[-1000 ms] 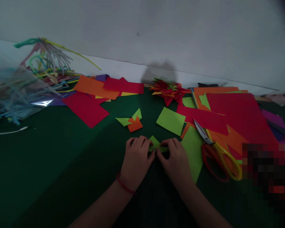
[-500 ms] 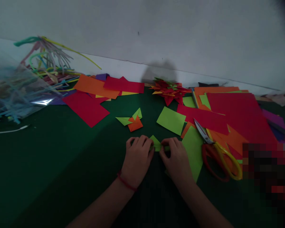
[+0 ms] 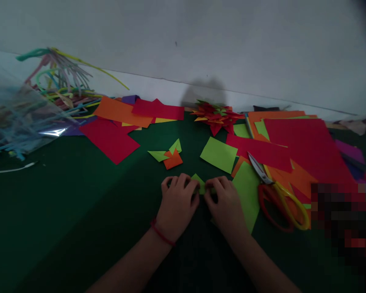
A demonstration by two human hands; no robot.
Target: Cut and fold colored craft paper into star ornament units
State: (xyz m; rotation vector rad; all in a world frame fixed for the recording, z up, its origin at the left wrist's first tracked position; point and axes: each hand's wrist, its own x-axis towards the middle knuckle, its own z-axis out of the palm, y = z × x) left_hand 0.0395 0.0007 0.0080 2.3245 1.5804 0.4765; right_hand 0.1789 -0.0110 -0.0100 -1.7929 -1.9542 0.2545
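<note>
A small folded piece of green paper (image 3: 198,178) is pinched between my two hands, low over the dark green tabletop. My left hand (image 3: 177,203), with a red cord at the wrist, grips its left side with fingers closed. On the other side, my right hand (image 3: 224,201) pinches its right part. Fingers cover most of the paper. Just beyond lie folded green and orange paper pieces (image 3: 172,159). A light green paper rectangle (image 3: 218,154) is to their right, and a larger green sheet (image 3: 247,195) lies beside my right hand.
Scissors (image 3: 270,183) with red and yellow handles rest on paper at the right, near a red sheet stack (image 3: 305,142). A spiky red paper flower (image 3: 216,118) sits at the back. Pipe cleaners (image 3: 70,73) and a clear plastic bag (image 3: 24,110) occupy the left.
My left fingers have shifted slightly right along the green paper, closer to my right hand, and cover more of it. The other things lie as before.
</note>
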